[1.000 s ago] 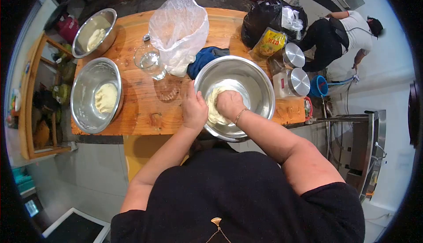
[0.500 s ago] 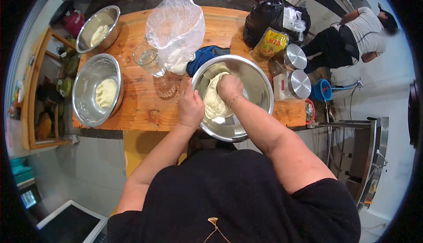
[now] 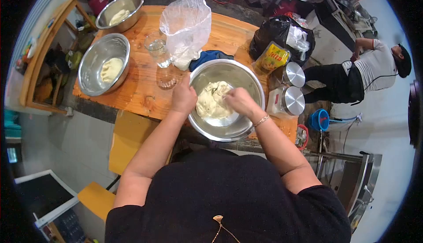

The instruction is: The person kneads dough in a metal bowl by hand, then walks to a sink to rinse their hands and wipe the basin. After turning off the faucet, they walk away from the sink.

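Note:
A steel mixing bowl stands at the table's front edge with a pale, lumpy mass of dough inside. My left hand grips the bowl's left rim, thumb up and the other fingers partly hidden. Inside the bowl, my right hand is at the right side of the dough, its curled fingers pinching the edge. A bracelet circles my right wrist. Behind the bowl lies a dark blue cloth.
Two more steel bowls with dough stand at left. A glass jug and a clear plastic bag are behind my left hand. To the right are lidded jars, a yellow pouch and a black bag. A person stands beyond.
My right hand has drawn back from deep in the dough toward the bowl's right side. The dough looks more bunched up. My left hand stays on the rim, while the camera view has shifted.

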Demonstrator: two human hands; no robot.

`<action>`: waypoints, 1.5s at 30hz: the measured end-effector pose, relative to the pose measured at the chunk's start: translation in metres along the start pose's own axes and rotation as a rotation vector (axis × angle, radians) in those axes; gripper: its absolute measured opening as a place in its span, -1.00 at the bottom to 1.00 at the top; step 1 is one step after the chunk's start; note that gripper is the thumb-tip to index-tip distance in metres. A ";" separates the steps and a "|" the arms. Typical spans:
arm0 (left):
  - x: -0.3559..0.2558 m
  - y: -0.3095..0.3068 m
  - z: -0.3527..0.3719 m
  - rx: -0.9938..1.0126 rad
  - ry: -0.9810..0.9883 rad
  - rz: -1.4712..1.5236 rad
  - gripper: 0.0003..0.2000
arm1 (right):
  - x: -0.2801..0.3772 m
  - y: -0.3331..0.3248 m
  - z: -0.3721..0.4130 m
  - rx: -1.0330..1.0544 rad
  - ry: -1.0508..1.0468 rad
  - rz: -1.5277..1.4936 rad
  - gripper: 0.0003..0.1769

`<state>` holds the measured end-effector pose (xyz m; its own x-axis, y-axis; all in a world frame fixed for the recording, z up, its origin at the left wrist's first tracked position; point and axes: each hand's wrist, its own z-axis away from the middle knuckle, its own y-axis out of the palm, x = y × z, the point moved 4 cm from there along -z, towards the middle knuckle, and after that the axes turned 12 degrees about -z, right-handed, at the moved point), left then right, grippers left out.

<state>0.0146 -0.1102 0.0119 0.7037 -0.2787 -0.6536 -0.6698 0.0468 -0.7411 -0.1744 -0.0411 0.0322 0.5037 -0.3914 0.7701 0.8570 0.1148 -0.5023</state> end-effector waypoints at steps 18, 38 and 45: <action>-0.002 -0.003 0.006 -0.002 -0.046 -0.108 -0.58 | 0.026 0.030 0.022 0.199 -0.523 0.683 -0.62; -0.005 -0.004 0.010 -0.022 -0.014 -0.020 -0.60 | -0.002 0.038 -0.040 0.392 -0.061 0.694 -0.71; -0.007 -0.006 0.011 -0.036 -0.009 -0.025 -0.57 | -0.021 0.037 -0.077 0.276 0.103 0.359 -0.66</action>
<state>0.0161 -0.0978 0.0188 0.7225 -0.2710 -0.6361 -0.6597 0.0053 -0.7515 -0.1615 -0.0990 -0.0324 0.7727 -0.3693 0.5164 0.6338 0.4932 -0.5958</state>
